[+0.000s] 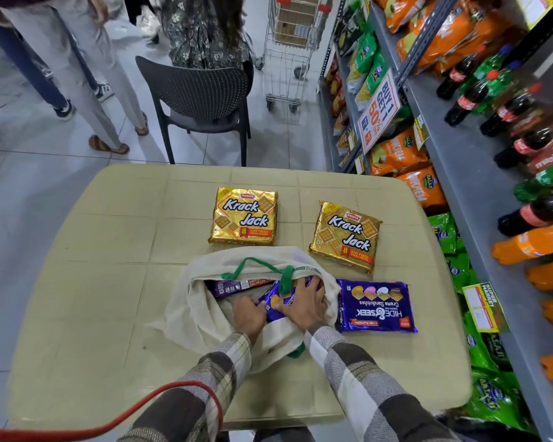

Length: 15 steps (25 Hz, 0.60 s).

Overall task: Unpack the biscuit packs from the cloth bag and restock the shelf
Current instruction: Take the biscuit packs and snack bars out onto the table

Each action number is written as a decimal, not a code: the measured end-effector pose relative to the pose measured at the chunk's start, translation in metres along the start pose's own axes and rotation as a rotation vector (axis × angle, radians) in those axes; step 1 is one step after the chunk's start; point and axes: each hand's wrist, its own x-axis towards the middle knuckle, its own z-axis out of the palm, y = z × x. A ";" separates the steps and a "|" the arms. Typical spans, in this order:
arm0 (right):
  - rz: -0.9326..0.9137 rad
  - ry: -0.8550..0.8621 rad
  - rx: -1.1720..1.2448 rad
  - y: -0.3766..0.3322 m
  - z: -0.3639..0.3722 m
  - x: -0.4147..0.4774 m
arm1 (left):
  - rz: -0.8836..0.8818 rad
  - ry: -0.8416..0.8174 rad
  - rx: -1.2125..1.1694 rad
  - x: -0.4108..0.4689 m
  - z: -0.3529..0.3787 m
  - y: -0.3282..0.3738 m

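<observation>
Inside the open mouth of the cloth bag (186, 314), both hands are on a purple biscuit pack (276, 301). The left hand (248, 315) grips its near-left end with curled fingers, and the right hand (304, 306) lies over its right part, fingers wrapped down round the edge.

A second purple pack (233, 286) lies deeper in the bag, beyond the held one. The green handle (259, 266) loops across the bag's opening above both.

Already out are a Hide & Seek pack (375, 309) touching the bag's right side, one Krack Jack pack (243, 220) just beyond the bag, and another Krack Jack pack (345, 236) beyond it to the right. The shelf (460, 173) stands well to the bag's right.

The held pack looks light, but its glossy film is probably slippery and the biscuits inside brittle. It seems best held along its two long edges, kept flat and not squeezed in the middle. The soft cloth and the handle could snag it on the way out.
</observation>
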 end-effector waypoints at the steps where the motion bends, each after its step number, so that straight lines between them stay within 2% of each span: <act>1: 0.017 -0.013 0.002 0.001 -0.002 0.002 | -0.009 -0.012 0.038 0.000 0.001 0.001; 4: 0.054 -0.083 0.047 0.007 -0.010 0.011 | -0.027 -0.050 0.058 -0.001 0.003 0.003; 7: 0.060 -0.108 0.090 0.017 -0.021 0.021 | -0.070 -0.018 0.049 -0.004 0.011 0.004; 12: 0.027 -0.076 0.148 0.020 -0.040 0.033 | -0.171 0.121 -0.078 -0.011 0.019 0.008; 15: 0.017 -0.119 0.138 0.026 -0.050 0.041 | -0.125 0.224 -0.064 -0.017 0.014 0.014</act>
